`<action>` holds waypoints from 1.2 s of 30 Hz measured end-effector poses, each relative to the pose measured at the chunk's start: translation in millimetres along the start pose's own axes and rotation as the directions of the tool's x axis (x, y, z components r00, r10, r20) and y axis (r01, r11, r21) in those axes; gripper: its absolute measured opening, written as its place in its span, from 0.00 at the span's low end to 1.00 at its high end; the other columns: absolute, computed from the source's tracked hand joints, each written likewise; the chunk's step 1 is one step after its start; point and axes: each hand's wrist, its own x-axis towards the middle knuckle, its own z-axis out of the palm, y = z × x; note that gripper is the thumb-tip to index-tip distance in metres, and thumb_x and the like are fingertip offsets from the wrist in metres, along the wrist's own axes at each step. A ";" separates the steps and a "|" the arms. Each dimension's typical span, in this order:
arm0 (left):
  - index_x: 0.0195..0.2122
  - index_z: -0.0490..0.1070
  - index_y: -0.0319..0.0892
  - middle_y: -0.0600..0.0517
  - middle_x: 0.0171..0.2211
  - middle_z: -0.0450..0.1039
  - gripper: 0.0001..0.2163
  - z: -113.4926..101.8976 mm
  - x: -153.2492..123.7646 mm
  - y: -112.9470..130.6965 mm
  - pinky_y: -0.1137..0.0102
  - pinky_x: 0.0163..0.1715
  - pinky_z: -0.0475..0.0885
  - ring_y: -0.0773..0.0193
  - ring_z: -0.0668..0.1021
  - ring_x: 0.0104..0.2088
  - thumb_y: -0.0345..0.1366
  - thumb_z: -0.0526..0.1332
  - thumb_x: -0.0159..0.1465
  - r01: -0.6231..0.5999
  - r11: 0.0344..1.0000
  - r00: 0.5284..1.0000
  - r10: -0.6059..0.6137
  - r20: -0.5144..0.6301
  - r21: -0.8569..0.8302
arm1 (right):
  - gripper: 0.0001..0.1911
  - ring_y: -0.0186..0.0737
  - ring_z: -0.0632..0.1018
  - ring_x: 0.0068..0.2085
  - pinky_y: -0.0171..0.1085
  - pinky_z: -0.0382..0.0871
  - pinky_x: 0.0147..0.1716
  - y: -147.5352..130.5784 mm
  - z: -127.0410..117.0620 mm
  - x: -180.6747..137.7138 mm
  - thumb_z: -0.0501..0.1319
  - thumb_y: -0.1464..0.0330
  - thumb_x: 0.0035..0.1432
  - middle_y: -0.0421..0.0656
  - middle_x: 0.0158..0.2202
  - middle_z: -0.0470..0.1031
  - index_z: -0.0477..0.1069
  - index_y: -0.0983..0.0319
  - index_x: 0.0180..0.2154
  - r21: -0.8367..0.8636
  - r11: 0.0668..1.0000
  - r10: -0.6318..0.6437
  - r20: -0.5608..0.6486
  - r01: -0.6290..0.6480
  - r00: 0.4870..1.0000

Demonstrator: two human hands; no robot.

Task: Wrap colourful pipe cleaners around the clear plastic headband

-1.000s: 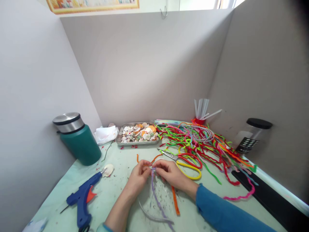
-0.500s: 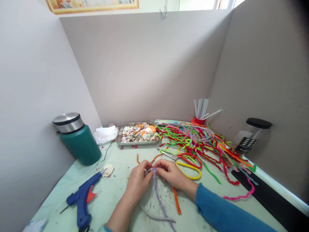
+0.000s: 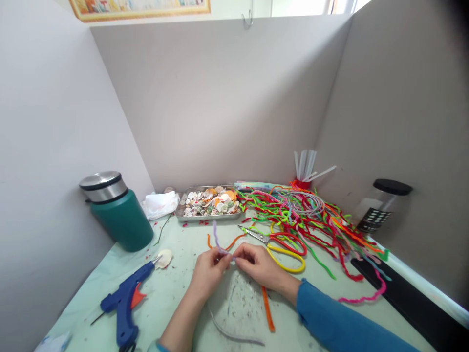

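A fuzzy light-purple pipe cleaner (image 3: 216, 236) sticks up from between my hands, its free end pointing away from me. My left hand (image 3: 208, 274) is closed in a pinch on it. Close beside, my right hand (image 3: 257, 264) also pinches with thumb and forefinger where the purple strand crosses. A thin grey cord (image 3: 234, 336) trails below my left hand and curves over the table; its upper end is hidden by that hand. Under my right hand lies an orange pipe cleaner (image 3: 267, 309). Scissors (image 3: 287, 256) with red and yellow handles rest just beyond my right wrist.
A blue glue gun (image 3: 126, 303) points at a white shell (image 3: 164, 258) on the left, near a green bottle (image 3: 122, 215). Behind stands a metal tray (image 3: 208, 218) of shells and buttons. Tangled pipe cleaners (image 3: 293, 210) and a black-lidded jar (image 3: 381, 205) are at right.
The purple pipe cleaner's long end has swung from hanging toward me to pointing up and away at the left. My hands stay nearly in place, and the grey cord has shifted slightly.
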 end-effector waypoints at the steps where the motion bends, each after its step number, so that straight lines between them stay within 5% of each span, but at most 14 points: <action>1: 0.23 0.70 0.38 0.54 0.18 0.68 0.12 0.2 0.5 -1.1 0.75 0.23 0.59 0.68 0.67 0.21 0.42 0.56 0.55 0.012 1.000 1.000 -0.012 -0.004 -0.021 | 0.05 0.31 0.64 0.24 0.29 0.56 0.22 0.0 -0.1 0.1 0.55 0.72 0.54 0.37 0.24 0.68 0.70 0.63 0.31 0.000 1.000 -0.002 0.001 0.002 1.000; 9: 0.18 0.66 0.40 0.59 0.11 0.56 0.15 2.9 0.1 2.4 0.75 0.17 0.52 0.71 0.59 0.15 0.46 0.57 0.53 0.131 0.988 0.991 -0.133 -0.015 -0.082 | 0.05 0.30 0.64 0.24 0.29 0.55 0.22 0.7 0.2 0.3 0.56 0.69 0.55 0.37 0.23 0.66 0.69 0.63 0.31 0.038 0.999 -0.004 0.013 0.003 1.000; 25: 0.17 0.65 0.40 0.57 0.14 0.63 0.15 6.7 -4.9 7.7 0.75 0.21 0.56 0.70 0.64 0.19 0.42 0.54 0.57 -0.032 0.984 0.994 0.049 -0.095 0.175 | 0.07 0.31 0.65 0.25 0.30 0.56 0.24 -9.4 3.9 -2.9 0.56 0.70 0.54 0.37 0.22 0.66 0.66 0.64 0.25 -0.139 0.989 -0.052 -0.055 0.044 0.997; 31: 0.23 0.70 0.39 0.55 0.18 0.68 0.14 3.6 -4.8 10.7 0.75 0.21 0.60 0.69 0.68 0.19 0.42 0.54 0.59 -0.052 0.986 0.989 0.073 -0.131 0.157 | 0.07 0.31 0.64 0.25 0.30 0.56 0.23 3.0 4.6 1.4 0.55 0.70 0.54 0.37 0.22 0.64 0.65 0.63 0.25 -0.047 0.999 -0.013 -0.087 0.009 0.996; 36: 0.31 0.73 0.41 0.51 0.31 0.74 0.07 -0.7 -5.9 11.5 0.76 0.26 0.66 0.67 0.74 0.29 0.35 0.56 0.58 -0.257 0.959 0.955 0.272 -0.122 0.120 | 0.06 0.31 0.64 0.25 0.30 0.56 0.23 9.6 3.6 4.7 0.56 0.69 0.54 0.37 0.23 0.64 0.64 0.63 0.26 0.095 0.994 0.054 -0.091 -0.045 0.994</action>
